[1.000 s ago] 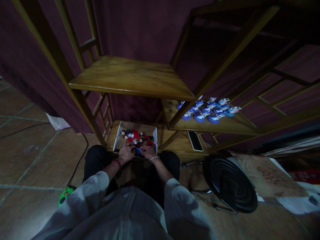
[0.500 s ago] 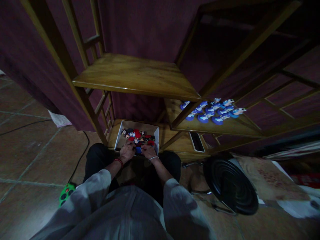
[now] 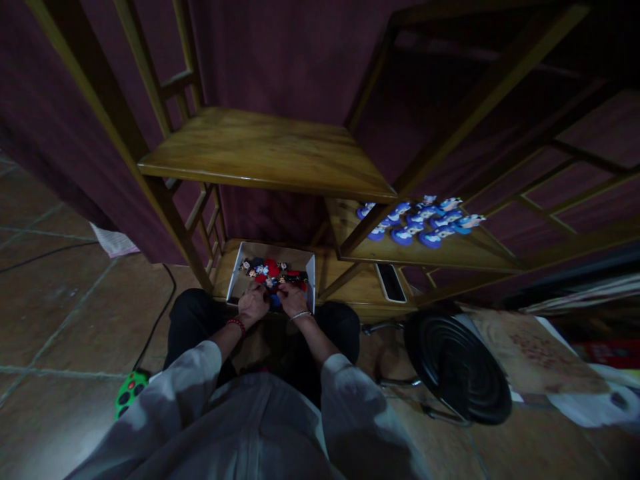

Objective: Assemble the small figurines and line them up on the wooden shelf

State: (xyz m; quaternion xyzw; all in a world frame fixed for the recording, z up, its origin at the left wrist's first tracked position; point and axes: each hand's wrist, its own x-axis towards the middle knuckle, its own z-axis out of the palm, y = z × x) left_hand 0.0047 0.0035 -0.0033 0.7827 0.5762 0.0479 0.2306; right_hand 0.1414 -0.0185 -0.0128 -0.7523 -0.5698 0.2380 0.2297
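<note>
A dim view is given from above a crouching person in pale sleeves, facing low wooden shelves. Both hands are set at the near edge of a white box (image 3: pixel 239 267) on the bottom shelf (image 3: pixel 350 283), which is filled with small red, dark and blue figures (image 3: pixel 270 272). The left hand (image 3: pixel 253 305), a red bead bracelet at its wrist, is curled over the box's near rim. The right hand (image 3: pixel 292 299), with a thin bangle, is reaching among the figures, its fingers bent. Whether either hand has closed on a figure cannot be told — the light is too poor and the pieces too small.

For sorting through such small pieces, one figure at a time is best pinched by its edge with the fingertips while the box is steadied by the other hand, so the heap is not spilled.

A row of blue figures (image 3: pixel 420 223) is laid out on the shelf to the right, with a phone (image 3: pixel 390 282) below it and a black round stool (image 3: pixel 457 367) beside.

Compared with a second ago, the right hand has been moved a little further into the box — the left is nearly unchanged.
</note>
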